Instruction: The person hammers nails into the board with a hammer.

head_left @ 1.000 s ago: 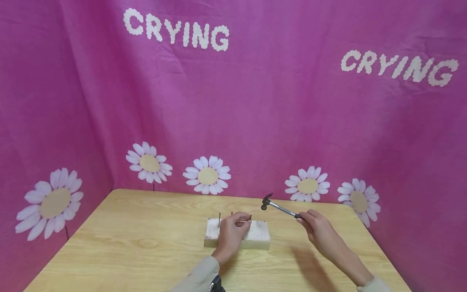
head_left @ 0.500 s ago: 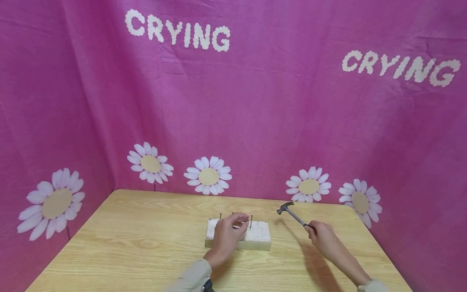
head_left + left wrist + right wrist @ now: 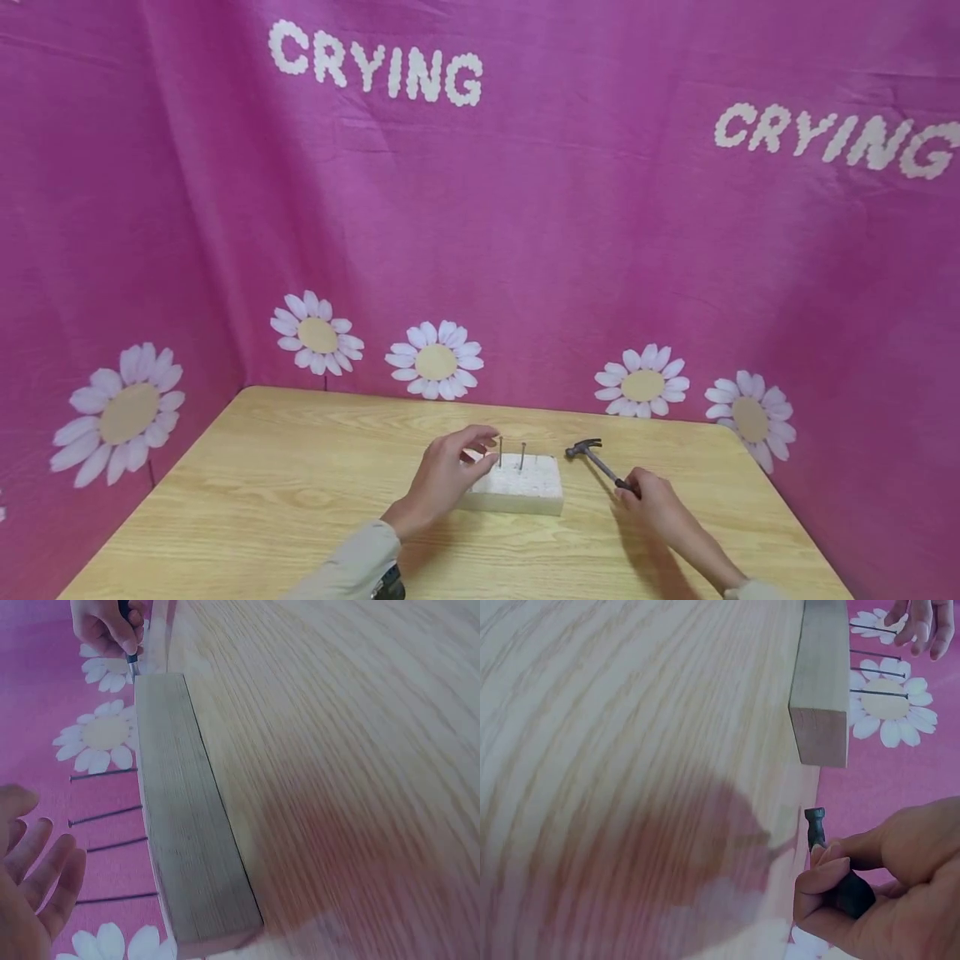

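Observation:
Several nails stand upright in the top of a pale wooden block; one nail shows plainly to the right of my left hand. That hand hovers over the block's left part, thumb and fingers parted and loosely bent. In the left wrist view a gap separates its fingertips from the nail heads. To the right of the block, my right hand grips the dark handle of a small claw hammer. The hammer's head is low over the table, apart from the block. My left hand hides the block's left end in the head view.
The light wood-grain table extends around the block. A pink curtain with white daisies and lettering hangs behind the table and along both sides.
My left hand has let go of the right-hand nail and moved left, its fingers spreading. The hammer has been lowered and drawn away to the right of the block.

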A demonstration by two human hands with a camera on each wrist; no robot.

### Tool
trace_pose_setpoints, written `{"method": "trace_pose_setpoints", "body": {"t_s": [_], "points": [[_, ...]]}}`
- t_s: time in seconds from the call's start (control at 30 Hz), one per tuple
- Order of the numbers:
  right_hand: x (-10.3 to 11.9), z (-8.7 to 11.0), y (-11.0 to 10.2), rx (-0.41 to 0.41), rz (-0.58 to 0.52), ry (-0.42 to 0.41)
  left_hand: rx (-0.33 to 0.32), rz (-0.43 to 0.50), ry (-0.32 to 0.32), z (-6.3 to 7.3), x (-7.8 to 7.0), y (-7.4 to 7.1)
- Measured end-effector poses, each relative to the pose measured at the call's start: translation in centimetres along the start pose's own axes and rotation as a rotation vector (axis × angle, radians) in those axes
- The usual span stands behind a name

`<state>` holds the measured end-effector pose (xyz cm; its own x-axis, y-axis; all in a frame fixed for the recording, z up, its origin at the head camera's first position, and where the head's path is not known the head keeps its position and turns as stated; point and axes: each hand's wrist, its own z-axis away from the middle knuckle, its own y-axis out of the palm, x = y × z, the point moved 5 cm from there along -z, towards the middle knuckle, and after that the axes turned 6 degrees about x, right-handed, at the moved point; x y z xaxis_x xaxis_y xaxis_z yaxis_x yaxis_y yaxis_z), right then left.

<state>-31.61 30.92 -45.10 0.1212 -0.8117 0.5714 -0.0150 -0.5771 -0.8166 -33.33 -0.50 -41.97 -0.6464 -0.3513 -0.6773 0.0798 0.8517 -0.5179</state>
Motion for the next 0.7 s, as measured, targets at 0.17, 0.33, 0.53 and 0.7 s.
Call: {"method": "trace_pose_setpoints", "body": {"t_s": [0.17,0.33,0.53,0.7], "points": [[0.4,-0.1,0.6,0.001,-0.029,-0.009,0.018,-0.027,-0.009,0.5,0.4,-0.7],[0.5,-0.3,0.9,-0.010,-0.043,0.003,0.007,-0.058,0.008,1.2,0.6,-1.7],[0.9,-0.4,1.5,0.009,-0.021,0.003,-0.028,-0.138,0.005,1.9,1.2,-3.3],[1.4,-0.5,1.8,0.054,0.084,-0.013,-0.045,-0.179,-0.027,2.0,2.4,-5.2]]}}
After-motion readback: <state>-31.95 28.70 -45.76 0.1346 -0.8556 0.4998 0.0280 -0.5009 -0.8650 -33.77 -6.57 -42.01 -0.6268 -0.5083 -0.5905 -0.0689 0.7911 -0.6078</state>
